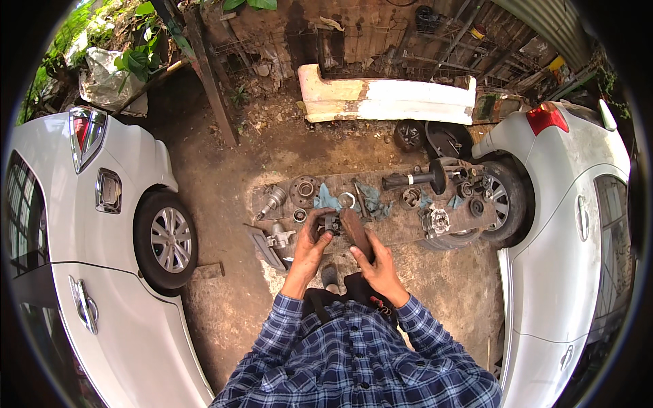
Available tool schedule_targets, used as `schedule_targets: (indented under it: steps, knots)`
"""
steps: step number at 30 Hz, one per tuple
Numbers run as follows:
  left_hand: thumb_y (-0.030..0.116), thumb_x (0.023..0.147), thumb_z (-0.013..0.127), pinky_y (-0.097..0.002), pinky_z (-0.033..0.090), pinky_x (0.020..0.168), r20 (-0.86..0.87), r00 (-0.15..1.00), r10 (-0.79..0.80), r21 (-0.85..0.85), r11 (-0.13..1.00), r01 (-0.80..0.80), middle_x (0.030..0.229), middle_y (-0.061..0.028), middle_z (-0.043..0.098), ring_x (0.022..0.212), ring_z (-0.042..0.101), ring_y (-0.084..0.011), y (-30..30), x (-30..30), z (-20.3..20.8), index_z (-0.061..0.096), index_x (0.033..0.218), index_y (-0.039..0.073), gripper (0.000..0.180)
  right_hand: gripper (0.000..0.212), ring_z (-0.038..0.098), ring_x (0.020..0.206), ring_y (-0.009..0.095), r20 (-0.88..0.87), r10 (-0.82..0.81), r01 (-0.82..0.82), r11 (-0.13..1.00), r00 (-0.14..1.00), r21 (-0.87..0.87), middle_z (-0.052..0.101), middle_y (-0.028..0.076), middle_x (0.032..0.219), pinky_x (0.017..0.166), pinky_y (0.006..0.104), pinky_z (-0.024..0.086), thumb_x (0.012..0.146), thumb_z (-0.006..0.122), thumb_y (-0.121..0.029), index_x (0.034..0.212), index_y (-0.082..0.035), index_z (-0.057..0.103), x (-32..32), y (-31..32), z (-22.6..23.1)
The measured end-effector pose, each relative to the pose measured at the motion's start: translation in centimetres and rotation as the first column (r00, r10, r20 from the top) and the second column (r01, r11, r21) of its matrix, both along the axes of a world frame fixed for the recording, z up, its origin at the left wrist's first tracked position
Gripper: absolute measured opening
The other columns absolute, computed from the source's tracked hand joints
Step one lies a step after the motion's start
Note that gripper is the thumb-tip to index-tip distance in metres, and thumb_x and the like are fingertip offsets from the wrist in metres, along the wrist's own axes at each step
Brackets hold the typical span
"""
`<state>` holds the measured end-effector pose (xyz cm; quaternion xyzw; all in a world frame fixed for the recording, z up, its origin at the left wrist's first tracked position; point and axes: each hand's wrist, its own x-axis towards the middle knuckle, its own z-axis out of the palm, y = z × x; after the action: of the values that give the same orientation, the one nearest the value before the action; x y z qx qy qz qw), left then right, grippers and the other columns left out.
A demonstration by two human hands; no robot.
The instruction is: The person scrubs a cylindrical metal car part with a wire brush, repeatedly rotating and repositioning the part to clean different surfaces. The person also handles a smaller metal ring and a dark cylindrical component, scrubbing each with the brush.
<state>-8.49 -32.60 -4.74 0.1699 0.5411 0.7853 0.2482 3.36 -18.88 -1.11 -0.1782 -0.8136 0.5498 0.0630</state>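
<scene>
My left hand [310,246] is closed around a small dark metal car part [332,223], its exact kind unclear. In my right hand [378,266] is a long, flat brown piece with a rounded end [354,230], gripped between thumb and fingers. The two pieces are held close together in front of my body, over the near edge of a low worn bench [398,230]. Beyond them on the bench lie a light metal ring [347,200], a blue rag [326,197] and a round flanged hub [304,189].
A shock absorber [411,180], a metal hub [436,221] and several greasy parts lie on the bench's right. A silvery housing [279,236] sits at its left. Cars stand at left [115,272] and right [551,272]. A white bumper [394,99] lies behind.
</scene>
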Motion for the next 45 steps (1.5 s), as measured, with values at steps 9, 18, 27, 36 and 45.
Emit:
schedule_targets:
  steps: [9, 18, 27, 36, 45]
  knots:
    - [0.031, 0.083, 0.077, -0.0333, 0.037, 0.102, 0.017, 0.999, 0.042, 0.012, 0.999, -0.042, 0.125, -0.006, 0.054, 0.117, 0.048, -0.0185, 1.0, 0.9, 0.4, 0.05, 0.13, 0.005, 0.06, 0.058, 0.053, 0.051, 0.008, 0.021, 0.047, -0.026, 0.806, 0.999, -0.592, 0.062, 0.009, 0.08, 0.046, 0.0231, 0.042, 0.097, 0.062, -0.022, 0.141, 0.005, 0.037, 0.4, 2.3, -0.6]
    - [0.013, 0.087, 0.071, -0.0311, 0.038, 0.101, 0.175, 0.983, -0.047, -0.051, 0.997, 0.057, 0.126, -0.0063, 0.055, 0.118, 0.049, -0.0189, 0.6, -0.2, -1.4, 0.051, 0.129, 0.004, 0.048, 0.053, 0.06, 0.06, 0.014, -0.028, 0.108, -0.11, 0.916, 0.994, -0.385, 0.064, 0.009, 0.08, 0.052, 0.0283, 0.047, 0.096, 0.063, -0.023, 0.139, 0.001, 0.043, 1.6, 1.6, -2.3]
    - [0.01, 0.081, 0.075, -0.0327, 0.036, 0.104, 0.03, 0.999, -0.031, 0.007, 1.0, 0.031, 0.128, -0.0036, 0.053, 0.123, 0.046, -0.0198, 0.6, 0.2, -1.1, 0.052, 0.129, 0.006, 0.054, 0.055, 0.056, 0.049, 0.015, -0.083, 0.028, -0.049, 0.963, 0.996, -0.267, 0.061, 0.01, 0.073, 0.047, 0.029, 0.044, 0.096, 0.062, -0.024, 0.141, -0.002, 0.04, 0.5, 0.4, -4.1]
    - [0.029, 0.091, 0.07, -0.0355, 0.04, 0.103, 0.548, 0.832, -0.083, -0.08, 0.985, 0.151, 0.13, -0.0128, 0.057, 0.124, 0.05, -0.0248, -0.5, -0.4, -0.3, 0.051, 0.133, -0.003, 0.057, 0.059, 0.066, 0.07, 0.029, -0.281, 0.378, -0.298, 0.91, 0.882, 0.288, 0.068, 0.017, 0.095, 0.054, 0.0385, 0.051, 0.089, 0.069, -0.023, 0.141, -0.008, 0.045, 1.5, 3.3, -4.6]
    - [0.036, 0.098, 0.058, -0.0317, 0.047, 0.093, 0.496, 0.863, -0.092, -0.165, 0.966, 0.198, 0.122, -0.0102, 0.061, 0.111, 0.059, -0.0198, -0.7, -0.8, 0.1, 0.055, 0.126, -0.003, 0.049, 0.061, 0.065, 0.068, 0.03, -0.209, 0.435, -0.273, 0.803, 0.876, 0.53, 0.065, 0.012, 0.085, 0.057, 0.0386, 0.053, 0.085, 0.072, -0.028, 0.14, -0.014, 0.05, 1.1, 4.6, -4.1]
